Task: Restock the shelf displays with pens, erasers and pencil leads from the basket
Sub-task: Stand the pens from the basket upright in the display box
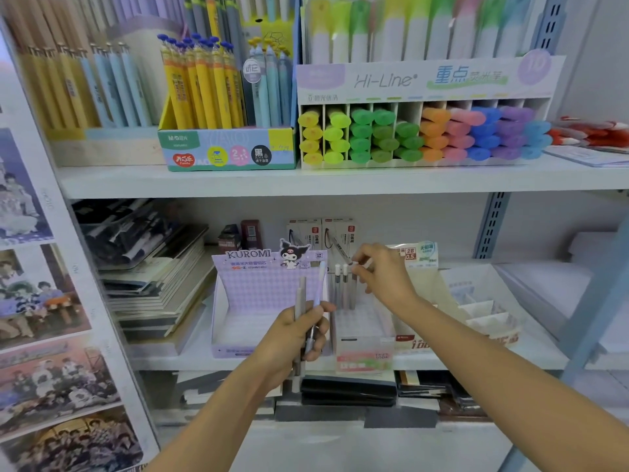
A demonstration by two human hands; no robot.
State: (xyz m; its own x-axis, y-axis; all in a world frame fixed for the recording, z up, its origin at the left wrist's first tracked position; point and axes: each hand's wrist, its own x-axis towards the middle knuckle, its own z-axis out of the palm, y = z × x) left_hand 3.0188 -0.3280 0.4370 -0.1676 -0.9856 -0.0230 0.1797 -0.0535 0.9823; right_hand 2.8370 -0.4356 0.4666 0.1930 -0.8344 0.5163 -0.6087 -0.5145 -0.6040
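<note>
My left hand (295,338) is closed around a small bunch of pens (318,287), their white and grey caps pointing up, in front of the purple Kuromi display box (238,301). My right hand (381,272) pinches the top of one pen (354,279) that stands in the white pen display box (364,338) on the middle shelf. Two more white-capped pens (341,284) stand upright in that box just left of my fingers. The basket is out of view.
A cardboard box with dividers (483,308) sits to the right. Stacked notebooks (156,287) fill the shelf's left. The upper shelf carries the Hi-Line highlighter rack (422,131) and a box of yellow pens (224,144). Photo prints (41,301) cover the left panel.
</note>
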